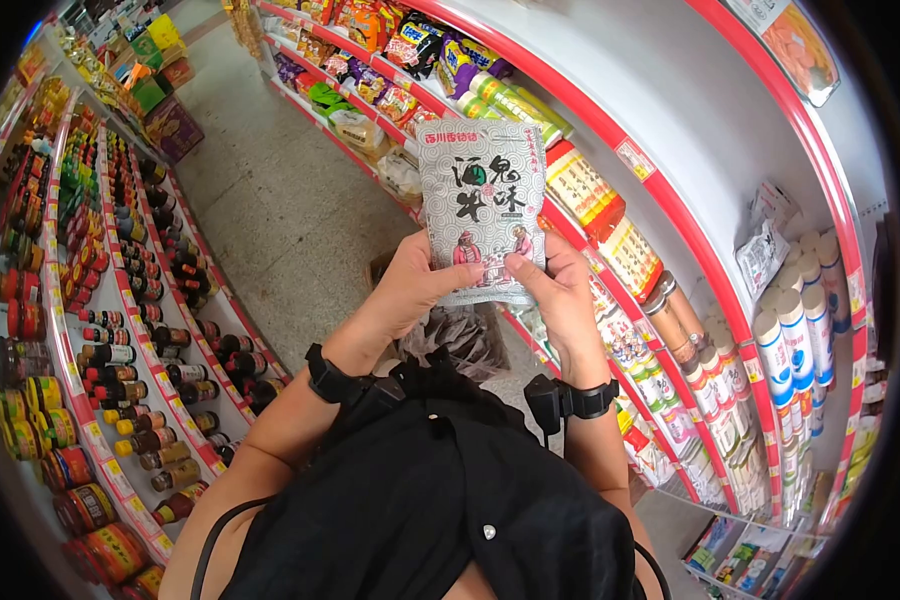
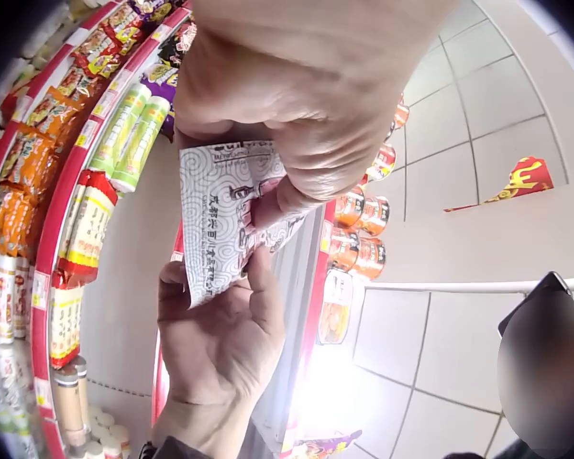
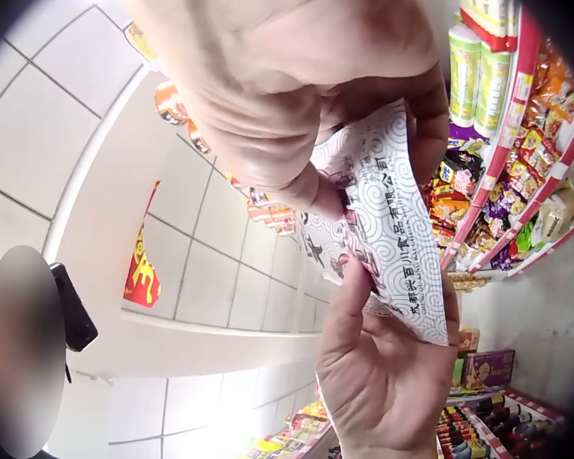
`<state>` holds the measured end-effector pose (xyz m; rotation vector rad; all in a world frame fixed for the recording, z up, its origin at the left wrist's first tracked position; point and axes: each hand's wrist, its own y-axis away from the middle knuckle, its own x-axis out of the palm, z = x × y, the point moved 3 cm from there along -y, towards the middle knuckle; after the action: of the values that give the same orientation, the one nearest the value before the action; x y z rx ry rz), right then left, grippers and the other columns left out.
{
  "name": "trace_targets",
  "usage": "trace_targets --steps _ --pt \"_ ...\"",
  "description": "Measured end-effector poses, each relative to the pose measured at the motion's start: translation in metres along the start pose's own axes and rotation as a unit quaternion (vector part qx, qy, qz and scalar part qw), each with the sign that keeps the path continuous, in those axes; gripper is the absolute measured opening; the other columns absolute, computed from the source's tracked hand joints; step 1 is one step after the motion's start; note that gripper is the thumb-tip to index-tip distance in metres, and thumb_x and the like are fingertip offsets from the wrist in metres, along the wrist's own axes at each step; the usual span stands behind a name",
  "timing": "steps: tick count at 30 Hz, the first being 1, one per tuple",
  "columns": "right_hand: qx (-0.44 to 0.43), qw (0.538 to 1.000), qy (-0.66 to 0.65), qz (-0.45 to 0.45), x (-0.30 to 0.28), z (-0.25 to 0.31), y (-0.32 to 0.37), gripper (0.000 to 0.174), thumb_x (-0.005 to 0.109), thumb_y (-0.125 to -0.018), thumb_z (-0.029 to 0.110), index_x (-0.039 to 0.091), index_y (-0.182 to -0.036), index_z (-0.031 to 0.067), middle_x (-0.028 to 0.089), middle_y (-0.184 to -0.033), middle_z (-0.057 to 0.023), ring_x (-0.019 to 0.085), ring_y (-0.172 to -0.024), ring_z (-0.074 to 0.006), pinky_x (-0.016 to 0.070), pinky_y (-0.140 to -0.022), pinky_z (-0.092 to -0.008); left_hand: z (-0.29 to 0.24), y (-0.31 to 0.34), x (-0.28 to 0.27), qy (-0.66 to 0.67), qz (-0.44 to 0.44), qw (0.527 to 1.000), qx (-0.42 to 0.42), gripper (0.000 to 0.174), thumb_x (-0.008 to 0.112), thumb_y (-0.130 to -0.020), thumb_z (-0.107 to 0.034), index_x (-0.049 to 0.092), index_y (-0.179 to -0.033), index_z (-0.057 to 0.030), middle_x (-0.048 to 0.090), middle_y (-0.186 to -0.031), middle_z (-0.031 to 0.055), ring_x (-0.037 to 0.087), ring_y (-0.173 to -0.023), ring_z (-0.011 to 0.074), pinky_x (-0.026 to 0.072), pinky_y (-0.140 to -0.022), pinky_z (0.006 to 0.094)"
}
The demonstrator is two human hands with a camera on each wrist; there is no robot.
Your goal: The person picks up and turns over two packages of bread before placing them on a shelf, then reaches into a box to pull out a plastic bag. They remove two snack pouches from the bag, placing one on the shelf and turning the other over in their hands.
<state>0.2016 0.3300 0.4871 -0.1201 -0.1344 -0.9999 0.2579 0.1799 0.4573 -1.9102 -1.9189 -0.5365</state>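
Observation:
A silver-grey snack packet (image 1: 482,170) with a swirl pattern, large dark characters and small pink figures stands upright, front toward me. My left hand (image 1: 420,283) grips its lower left side, thumb pressed on the printed front and fingers behind. On the lower right, my right hand (image 1: 564,292) pinches it the same way, the two thumb tips close together. The left wrist view shows the packet (image 2: 210,215) bent slightly between both hands, the fingers behind it partly hidden. In the right wrist view its lower edge bears a line of dark text.
Shelves with red edging (image 1: 660,205) curve along the right, holding bagged snacks, noodle packs (image 1: 585,190) and white rolls (image 1: 795,340). Jars and bottles (image 1: 110,355) fill the left shelves. Below my hands sits an open carton of dark packets (image 1: 455,335). A grey floor aisle (image 1: 290,170) runs ahead.

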Motion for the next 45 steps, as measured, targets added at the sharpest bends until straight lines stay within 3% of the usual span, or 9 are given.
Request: trace_targets --steps 8,17,22,29,32,40,45 --pt "0.040 0.999 0.017 -0.009 -0.005 -0.009 -0.003 0.021 0.057 -0.082 -0.001 0.058 -0.103 -0.0031 0.064 -0.091 -0.0041 0.057 -0.079 -0.0073 0.0448 -0.073 -0.0227 -0.005 0.000 0.006 -0.015 -0.009 0.999 0.034 0.035 0.067 -0.079 -0.004 0.056 -0.112 0.0008 0.062 -0.107 0.0068 0.059 -0.096 0.0120 0.0455 -0.087 0.0289" --pt "-0.003 1.000 -0.022 -0.015 0.002 -0.009 -0.003 0.023 0.058 -0.083 0.000 0.057 -0.105 -0.0032 0.064 -0.094 -0.0046 0.057 -0.082 -0.0077 0.0449 -0.075 -0.0228 -0.003 0.000 0.002 -0.011 -0.020 1.000 0.018 0.030 0.065 -0.079 -0.001 0.057 -0.109 0.0016 0.064 -0.103 0.0072 0.060 -0.090 0.0118 0.0474 -0.083 0.0285" --pt "0.000 0.999 -0.008 -0.049 0.002 -0.009 -0.005 0.015 0.059 -0.083 0.000 0.058 -0.098 -0.0020 0.063 -0.089 -0.0023 0.055 -0.078 -0.0063 0.0440 -0.073 -0.0216 -0.004 0.000 0.000 -0.027 -0.008 0.999 0.035 0.030 0.065 -0.080 -0.002 0.057 -0.109 0.0021 0.064 -0.103 0.0073 0.059 -0.091 0.0118 0.0469 -0.085 0.0284" --pt "-0.011 0.999 -0.017 -0.031 0.000 -0.012 -0.004 0.010 0.060 -0.084 0.002 0.057 -0.093 -0.0008 0.062 -0.086 -0.0022 0.053 -0.076 -0.0051 0.0429 -0.070 -0.0208 -0.004 0.003 0.001 -0.028 -0.026 0.999 0.022 0.036 0.069 -0.078 -0.006 0.056 -0.112 0.0023 0.063 -0.105 0.0079 0.060 -0.092 0.0121 0.0477 -0.083 0.0287" --pt "-0.010 0.999 -0.012 -0.030 0.000 -0.013 -0.003 0.009 0.060 -0.084 0.003 0.057 -0.092 -0.0007 0.061 -0.085 -0.0021 0.052 -0.075 -0.0051 0.0424 -0.069 -0.0207 -0.002 0.004 0.001 -0.049 -0.010 0.999 0.007 0.030 0.067 -0.080 -0.005 0.058 -0.109 0.0022 0.064 -0.103 0.0067 0.058 -0.091 0.0104 0.0463 -0.083 0.0276" --pt "0.007 0.998 -0.066 -0.023 0.005 -0.006 0.001 0.019 0.059 -0.086 0.003 0.058 -0.104 -0.0020 0.064 -0.097 -0.0047 0.057 -0.084 -0.0074 0.0449 -0.077 -0.0232 -0.005 0.006 0.000 -0.055 0.017 0.998 0.019 0.027 0.065 -0.082 -0.005 0.060 -0.107 0.0032 0.065 -0.101 0.0067 0.059 -0.088 0.0101 0.0469 -0.081 0.0268" --pt "-0.014 0.998 -0.052 -0.026 0.006 -0.008 0.003 0.018 0.059 -0.085 0.002 0.058 -0.103 -0.0012 0.064 -0.096 -0.0042 0.057 -0.083 -0.0074 0.0453 -0.076 -0.0232 -0.004 0.006 0.002 -0.055 -0.005 0.998 0.018 0.025 0.064 -0.083 -0.006 0.060 -0.107 0.0027 0.065 -0.101 0.0066 0.059 -0.087 0.0100 0.0472 -0.080 0.0266"
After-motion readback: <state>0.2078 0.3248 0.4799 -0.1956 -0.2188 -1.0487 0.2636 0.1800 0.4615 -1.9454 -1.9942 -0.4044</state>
